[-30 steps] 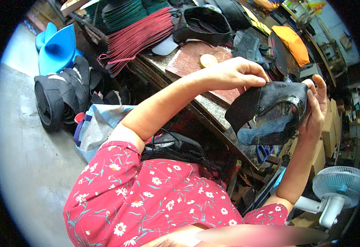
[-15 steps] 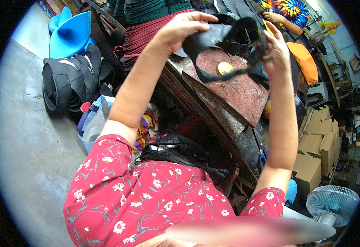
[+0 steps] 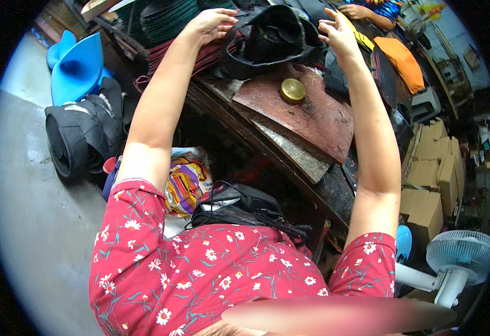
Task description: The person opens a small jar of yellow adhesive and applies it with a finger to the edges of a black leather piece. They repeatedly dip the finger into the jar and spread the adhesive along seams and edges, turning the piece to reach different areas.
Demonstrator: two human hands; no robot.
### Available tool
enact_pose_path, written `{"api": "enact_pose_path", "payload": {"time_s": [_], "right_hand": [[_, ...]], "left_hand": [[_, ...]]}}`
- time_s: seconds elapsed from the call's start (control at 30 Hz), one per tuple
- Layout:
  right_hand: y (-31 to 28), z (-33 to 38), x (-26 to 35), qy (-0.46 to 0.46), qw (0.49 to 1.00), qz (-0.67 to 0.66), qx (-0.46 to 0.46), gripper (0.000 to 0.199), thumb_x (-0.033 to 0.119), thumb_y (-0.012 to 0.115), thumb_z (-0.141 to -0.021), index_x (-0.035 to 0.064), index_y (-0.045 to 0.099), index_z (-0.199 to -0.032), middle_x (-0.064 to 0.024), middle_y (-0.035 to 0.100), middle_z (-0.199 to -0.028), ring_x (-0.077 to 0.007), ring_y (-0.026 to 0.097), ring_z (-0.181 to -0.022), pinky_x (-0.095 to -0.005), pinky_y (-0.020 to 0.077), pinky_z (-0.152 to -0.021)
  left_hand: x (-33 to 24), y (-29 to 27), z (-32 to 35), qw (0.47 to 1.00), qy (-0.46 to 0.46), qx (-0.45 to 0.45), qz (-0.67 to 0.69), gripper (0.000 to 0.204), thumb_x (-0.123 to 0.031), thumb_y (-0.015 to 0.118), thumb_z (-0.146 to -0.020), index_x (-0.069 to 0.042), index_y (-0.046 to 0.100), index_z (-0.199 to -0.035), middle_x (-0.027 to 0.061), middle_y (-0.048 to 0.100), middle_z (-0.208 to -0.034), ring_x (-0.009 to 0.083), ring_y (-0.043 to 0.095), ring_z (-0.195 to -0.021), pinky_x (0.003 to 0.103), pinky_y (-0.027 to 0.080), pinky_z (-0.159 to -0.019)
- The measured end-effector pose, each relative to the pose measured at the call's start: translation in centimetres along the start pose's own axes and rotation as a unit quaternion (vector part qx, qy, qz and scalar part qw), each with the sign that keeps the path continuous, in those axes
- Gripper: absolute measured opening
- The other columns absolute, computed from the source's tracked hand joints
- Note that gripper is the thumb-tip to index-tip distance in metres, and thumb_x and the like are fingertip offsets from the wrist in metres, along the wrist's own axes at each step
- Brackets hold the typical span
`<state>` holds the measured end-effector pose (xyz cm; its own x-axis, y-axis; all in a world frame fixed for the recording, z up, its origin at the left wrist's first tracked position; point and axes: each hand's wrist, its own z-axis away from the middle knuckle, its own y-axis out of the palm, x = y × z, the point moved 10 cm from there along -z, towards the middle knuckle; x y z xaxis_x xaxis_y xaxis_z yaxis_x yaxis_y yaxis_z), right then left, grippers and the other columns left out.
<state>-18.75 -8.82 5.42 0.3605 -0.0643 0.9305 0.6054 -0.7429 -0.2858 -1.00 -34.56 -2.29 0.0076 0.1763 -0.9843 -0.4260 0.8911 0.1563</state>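
Observation:
A black hat-like piece (image 3: 273, 36), hollow with its opening showing, rests at the far end of the worktable behind the reddish-brown board (image 3: 317, 129). By its left rim is my left hand (image 3: 211, 26), fingers stretched toward it; whether the fingertips touch it is hard to see. My right hand (image 3: 340, 36) is up beside the right rim, fingers spread and nothing in them. On the board sits a round brass-coloured tin (image 3: 292, 91) among loose thread bits.
Stacked dark green and red edged sheets (image 3: 172, 28) lie at the back left. Black curved pieces (image 3: 82, 131) and blue foam shapes (image 3: 79, 64) stand left. Another person's hand (image 3: 356, 11) is at the far right. Cardboard boxes (image 3: 424, 213) and a fan (image 3: 460, 255) are on the right.
The black piece, held up over the board before, now rests farther back. Both hands have loosened from it, and the tin shows in full.

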Motion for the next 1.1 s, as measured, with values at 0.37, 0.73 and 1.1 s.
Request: {"api": "enact_pose_path", "payload": {"time_s": [0.37,0.73,1.1], "right_hand": [[-7.9,11.4,1.1,0.092,0.812,0.576,0.006,0.074,0.05,0.068,-0.084,0.0207,0.039,-0.145,-0.0189,0.067,-0.115,-0.035,0.064,-0.111,-0.0475,0.0491,-0.093],[-11.4,12.0,6.9,-0.004,0.92,0.36,-0.152,0.065,0.011,0.072,-0.081,0.012,0.048,-0.141,-0.0005,0.064,-0.081,-0.0105,0.06,-0.074,-0.0253,0.0464,-0.067],[-6.5,27.1,18.4,-0.139,0.975,0.156,-0.076,0.054,0.0,0.06,-0.089,0.0061,0.045,-0.14,0.0048,0.051,-0.071,-0.0017,0.043,-0.062,-0.0168,0.0334,-0.057]], "left_hand": [[-6.8,2.2,8.7,0.888,0.301,-0.254,-0.239,0.034,-0.001,0.061,-0.082,-0.001,0.064,-0.116,0.0119,0.068,-0.1,0.0188,0.064,-0.089,0.03,0.052,-0.081],[-9.2,19.0,22.1,0.896,0.401,-0.054,-0.181,0.018,-0.003,0.067,-0.083,-0.004,0.07,-0.101,0.0097,0.066,-0.1,0.0203,0.063,-0.085,0.03,0.051,-0.076],[3.3,30.4,22.5,0.896,-0.164,0.261,0.319,0.063,-0.057,0.041,-0.1,-0.001,0.062,-0.12,0.0117,0.066,-0.118,0.0212,0.064,-0.105,0.035,0.053,-0.086]]}}
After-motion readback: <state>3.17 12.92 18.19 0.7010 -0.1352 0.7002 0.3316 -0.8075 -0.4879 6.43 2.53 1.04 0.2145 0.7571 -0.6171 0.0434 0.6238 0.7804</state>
